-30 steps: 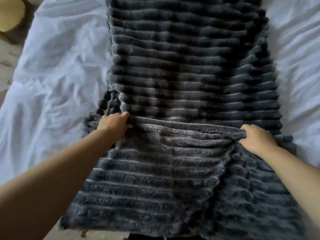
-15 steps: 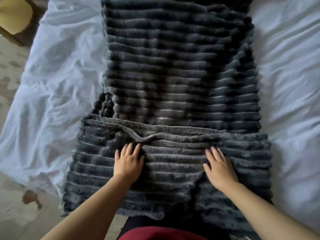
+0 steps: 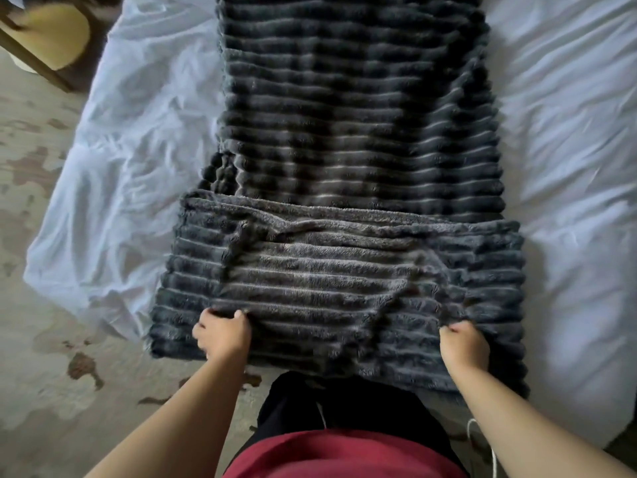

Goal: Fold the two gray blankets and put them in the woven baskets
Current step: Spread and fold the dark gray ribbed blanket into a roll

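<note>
Left hand [image 3: 222,334] and right hand [image 3: 463,343] slid nearer, pinching blanket [image 3: 344,132].

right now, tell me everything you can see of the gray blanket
The gray blanket is plush, ribbed in horizontal ridges, lying lengthwise on the white sheet, reaching past the top of the view. Its near end is folded back over itself, rumpled. The left hand and right hand each pinch that folded layer.
</note>
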The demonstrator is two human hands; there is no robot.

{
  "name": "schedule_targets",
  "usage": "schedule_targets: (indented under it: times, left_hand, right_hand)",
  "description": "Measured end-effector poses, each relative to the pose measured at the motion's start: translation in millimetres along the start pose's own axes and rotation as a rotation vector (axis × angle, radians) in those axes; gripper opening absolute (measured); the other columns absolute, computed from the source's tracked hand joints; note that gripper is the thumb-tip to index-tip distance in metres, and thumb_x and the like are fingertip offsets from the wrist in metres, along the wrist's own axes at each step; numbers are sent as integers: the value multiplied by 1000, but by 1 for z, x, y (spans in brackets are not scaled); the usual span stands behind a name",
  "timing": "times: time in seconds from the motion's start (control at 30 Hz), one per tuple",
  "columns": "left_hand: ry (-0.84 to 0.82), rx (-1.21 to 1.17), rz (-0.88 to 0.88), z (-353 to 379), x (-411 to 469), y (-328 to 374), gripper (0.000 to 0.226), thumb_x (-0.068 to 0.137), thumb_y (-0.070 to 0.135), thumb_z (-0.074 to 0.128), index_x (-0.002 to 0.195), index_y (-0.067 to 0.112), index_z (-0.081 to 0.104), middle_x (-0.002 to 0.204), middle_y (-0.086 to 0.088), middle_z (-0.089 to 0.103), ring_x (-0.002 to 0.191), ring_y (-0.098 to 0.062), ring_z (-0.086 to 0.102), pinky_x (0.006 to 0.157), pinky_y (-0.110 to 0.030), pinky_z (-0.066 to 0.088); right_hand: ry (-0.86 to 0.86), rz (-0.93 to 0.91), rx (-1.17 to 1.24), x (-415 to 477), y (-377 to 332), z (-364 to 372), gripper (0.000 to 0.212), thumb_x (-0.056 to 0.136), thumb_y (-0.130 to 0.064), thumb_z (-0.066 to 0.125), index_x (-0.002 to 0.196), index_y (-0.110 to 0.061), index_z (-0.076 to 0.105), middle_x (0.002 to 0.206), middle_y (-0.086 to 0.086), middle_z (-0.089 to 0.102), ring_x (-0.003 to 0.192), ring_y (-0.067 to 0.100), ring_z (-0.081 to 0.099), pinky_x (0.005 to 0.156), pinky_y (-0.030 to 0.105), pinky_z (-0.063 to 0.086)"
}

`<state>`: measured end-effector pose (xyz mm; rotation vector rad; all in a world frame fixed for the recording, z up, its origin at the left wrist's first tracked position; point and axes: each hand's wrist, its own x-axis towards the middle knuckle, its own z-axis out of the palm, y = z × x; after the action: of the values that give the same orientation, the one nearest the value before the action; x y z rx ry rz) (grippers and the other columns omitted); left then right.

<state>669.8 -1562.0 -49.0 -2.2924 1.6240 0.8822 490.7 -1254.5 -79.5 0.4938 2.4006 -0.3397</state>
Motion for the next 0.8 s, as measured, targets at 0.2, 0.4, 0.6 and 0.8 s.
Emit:
schedule_targets:
  times: [0.2,0.4,0.6,0.8]
  left_hand:
    - [-385,-790,-576,2,29,-62,77,89,56,54,148,13,30,154,-17,27,130,-45,39,98,-55,38]
    - [-629,-1280,-448,-7,46,-65,52,83,50,64,125,18,63,130,-13,61,121,-35,53,110,-55,32]
    - [-711,-1465,-286,-57,18,-28,43,60,25,69,102,16,67,105,-8,72,102,-28,64,101,-47,43]
    - [-875,-1578,161,-165,-37,11,53,43,19,67,95,11,66,96,-5,69,88,-21,66,100,-36,46]
  right_hand:
    - [-124,663,701,-21,77,46,61,90,-48,58,130,-2,53,124,15,59,108,35,59,93,46,50]
    - [-205,765,1453,-10,87,40,67,90,-49,57,146,-20,38,153,10,36,138,36,35,113,56,27]
    - [-64,589,1688,-50,55,-16,46,96,-14,48,142,-19,41,153,10,33,141,33,32,117,46,24]
    - [-111,-14,2021,-144,23,-132,34,73,-21,56,107,-22,64,103,2,72,108,23,63,100,38,44]
